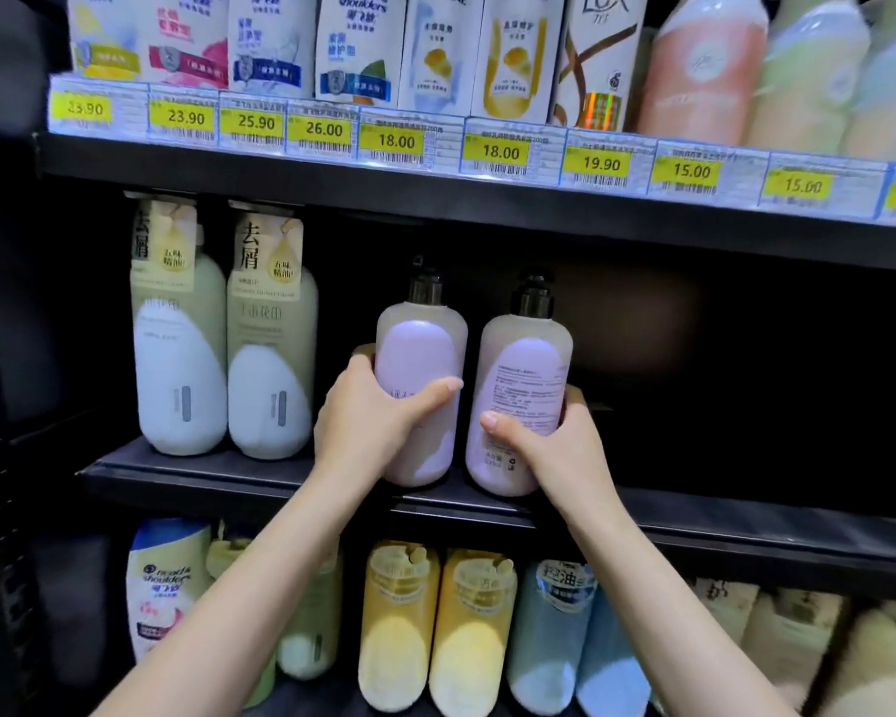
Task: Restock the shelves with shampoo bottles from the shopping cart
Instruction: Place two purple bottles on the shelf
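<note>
Two lilac pump bottles with black caps stand side by side at the front of the dark middle shelf (260,481). My left hand (378,411) grips the left lilac bottle (419,354) around its lower half, thumb across the front. My right hand (544,437) grips the right lilac bottle (526,370) the same way, its back label facing me. Both bottles are upright, their bases at the shelf's front edge. The shopping cart is out of view.
Two pale green bottles (223,354) stand left of the lilac pair. Right of the pair the middle shelf is dark and looks unoccupied. Price tags (394,142) line the top shelf under boxed shampoos. Yellow (435,628) and blue bottles fill the bottom shelf.
</note>
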A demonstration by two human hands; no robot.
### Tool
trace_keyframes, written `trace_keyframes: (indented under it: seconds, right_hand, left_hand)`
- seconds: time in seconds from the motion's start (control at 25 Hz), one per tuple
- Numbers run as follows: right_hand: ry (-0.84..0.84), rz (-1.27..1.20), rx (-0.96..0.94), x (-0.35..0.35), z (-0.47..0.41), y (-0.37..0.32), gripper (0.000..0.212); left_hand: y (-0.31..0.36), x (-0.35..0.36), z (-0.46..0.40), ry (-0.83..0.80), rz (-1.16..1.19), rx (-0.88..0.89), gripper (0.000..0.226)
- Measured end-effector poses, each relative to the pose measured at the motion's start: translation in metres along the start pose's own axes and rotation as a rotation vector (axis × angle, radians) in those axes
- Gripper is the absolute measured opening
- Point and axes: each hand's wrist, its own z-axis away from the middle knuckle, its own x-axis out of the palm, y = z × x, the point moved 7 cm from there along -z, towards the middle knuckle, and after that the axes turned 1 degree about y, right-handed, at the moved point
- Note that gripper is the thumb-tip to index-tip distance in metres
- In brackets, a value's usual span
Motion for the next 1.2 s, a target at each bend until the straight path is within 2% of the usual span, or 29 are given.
trace_keyframes:
  seconds: [0.08,0.2,0.28,0.36,0.48,0.64,0.68,0.8,0.88,1.0,1.12,1.2]
  right_hand:
    - [-0.034,-0.038,0.006,0.003,-0.002,0.002,0.068]
    - [-0.18,-0.118,0.052,-0.003,-0.005,0.006,0.068]
    - [-0.286,-0.13,0.062,-0.005,-0.004,0.009,0.071]
    - [-0.327,-0.108,0.058,-0.005,-0.001,0.012,0.069]
    - [-0.25,-0.037,0.03,-0.006,0.0,0.01,0.074]
    - [-0.08,0.235,-0.024,-0.003,0.005,0.005,0.091]
    - [-0.098,0.24,0.003,-0.001,0.007,0.007,0.089]
    - [-0.23,0.041,0.06,-0.002,0.01,0.013,0.069]
    - [-0.179,0.029,0.036,-0.009,0.009,0.011,0.076]
    - [-0.069,0.251,0.008,-0.008,0.009,0.007,0.097]
    - [-0.24,0.025,0.094,-0.001,0.011,0.015,0.085]
    - [-0.283,-0.059,0.083,-0.008,0.011,0.011,0.076]
  left_hand:
    - [-0.003,0.003,-0.002,-0.049,0.063,0.001,0.091]
    - [-0.017,0.002,0.001,-0.248,0.194,-0.016,0.085]
    - [-0.03,0.004,0.007,-0.391,0.175,-0.024,0.081]
    - [-0.039,0.007,0.012,-0.457,0.128,-0.007,0.066]
    - [-0.043,0.009,0.01,-0.437,0.155,-0.001,0.064]
    - [-0.04,0.007,0.011,-0.359,0.131,0.025,0.061]
    - [-0.039,0.007,0.012,-0.343,0.12,0.031,0.061]
    - [-0.04,0.006,0.012,-0.326,0.113,0.039,0.062]
    - [-0.04,0.006,0.012,-0.33,0.109,0.037,0.061]
    - [-0.04,0.005,0.013,-0.336,0.108,0.038,0.062]
    - [-0.04,0.004,0.013,-0.349,0.088,0.04,0.081]
    - [-0.04,0.006,0.012,-0.357,0.109,0.041,0.079]
